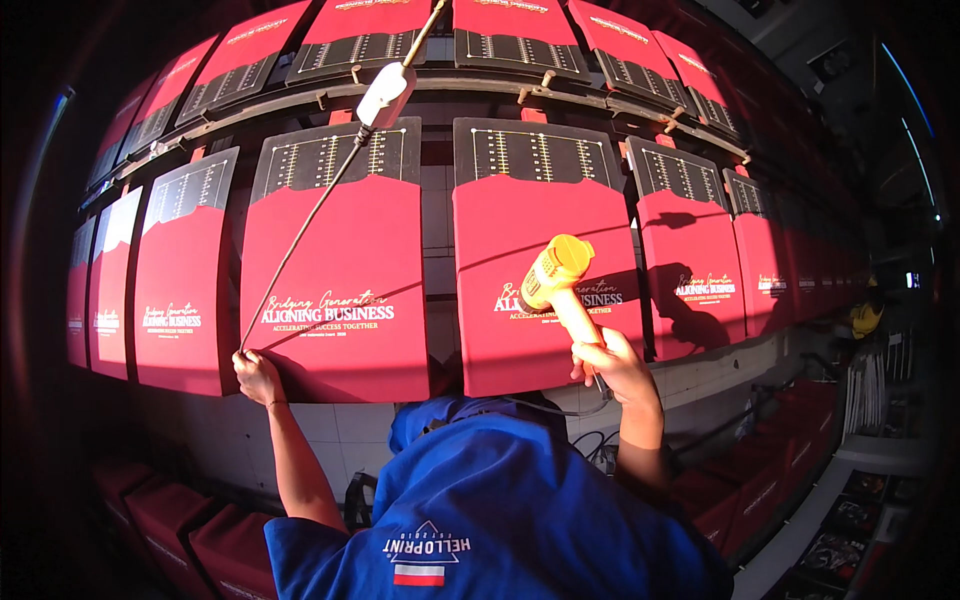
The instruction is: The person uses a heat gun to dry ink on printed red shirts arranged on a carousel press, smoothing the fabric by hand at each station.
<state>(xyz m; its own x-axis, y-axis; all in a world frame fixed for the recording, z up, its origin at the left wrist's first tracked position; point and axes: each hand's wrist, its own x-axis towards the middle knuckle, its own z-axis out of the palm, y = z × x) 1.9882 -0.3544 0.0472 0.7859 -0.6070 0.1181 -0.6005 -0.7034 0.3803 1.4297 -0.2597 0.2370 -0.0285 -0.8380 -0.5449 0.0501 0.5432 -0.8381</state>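
Observation:
My right hand (618, 368) is wrapped round the handle of a yellow heat gun (556, 275). The heat gun is raised in front of a red printed shirt (540, 235) stretched over a dark board (535, 150), and its dark nozzle faces left. My left hand (260, 378) is closed by the lower left corner of another red printed shirt (335, 240). A thin cord (300, 240) runs down to its fingertips from a white connector (385, 95), and the fingers appear to pinch it. Whether they also touch the shirt is hidden.
More red shirts on boards stand in a row on both sides, with a second row (365, 20) behind a metal rail (440, 85). Below hang darker red shirts (230, 545). A loose cable (560, 408) loops below the heat gun. White shelving (815, 530) stands at the right.

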